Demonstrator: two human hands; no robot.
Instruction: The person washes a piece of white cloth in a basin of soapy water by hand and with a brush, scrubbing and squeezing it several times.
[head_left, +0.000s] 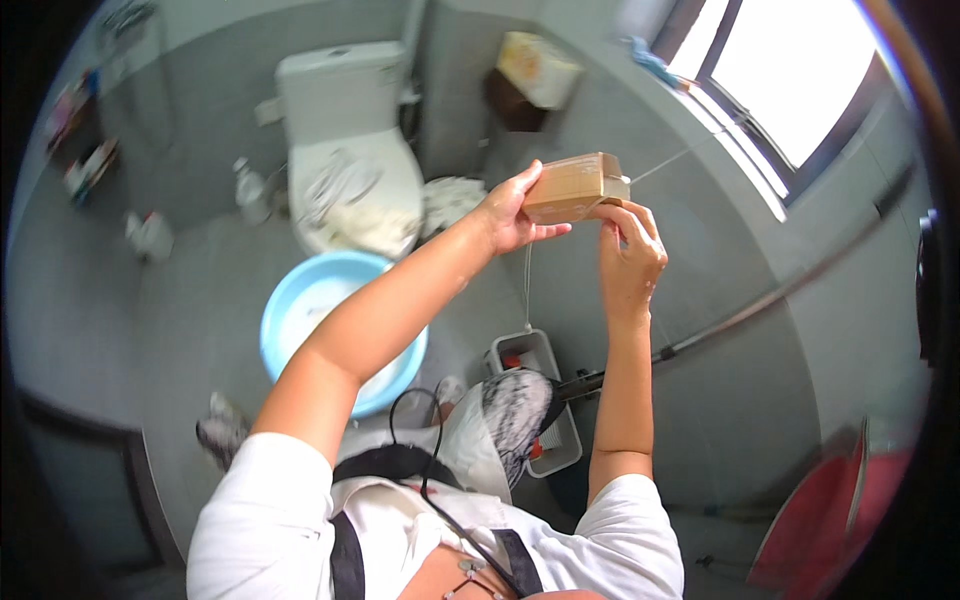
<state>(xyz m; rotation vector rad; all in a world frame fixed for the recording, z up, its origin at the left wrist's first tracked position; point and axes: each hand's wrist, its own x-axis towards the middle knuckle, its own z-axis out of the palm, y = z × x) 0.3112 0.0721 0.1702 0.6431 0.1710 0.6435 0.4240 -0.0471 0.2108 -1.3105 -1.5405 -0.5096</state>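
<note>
Up in front of me, my left hand (513, 210) grips a small brown cardboard box (568, 188) by its left end, thumb on top and fingers beneath. At the box's right end, my right hand (632, 250) pinches the lower edge by the end flap. That end looks partly open, and what lies inside is hidden. Both hands have wet or whitish specks on them. Below my left forearm, a light blue basin (283, 290) with whitish contents stands on the floor.
A white toilet (340, 90) carries crumpled cloths (375, 225) on its lid. A mop bucket (560, 445) stands by my leg, and a long pole (740, 313) slants rightward. Bottles (250, 190), a wall tissue box (540, 70), a window (790, 70) and red tubs (815, 515) surround me.
</note>
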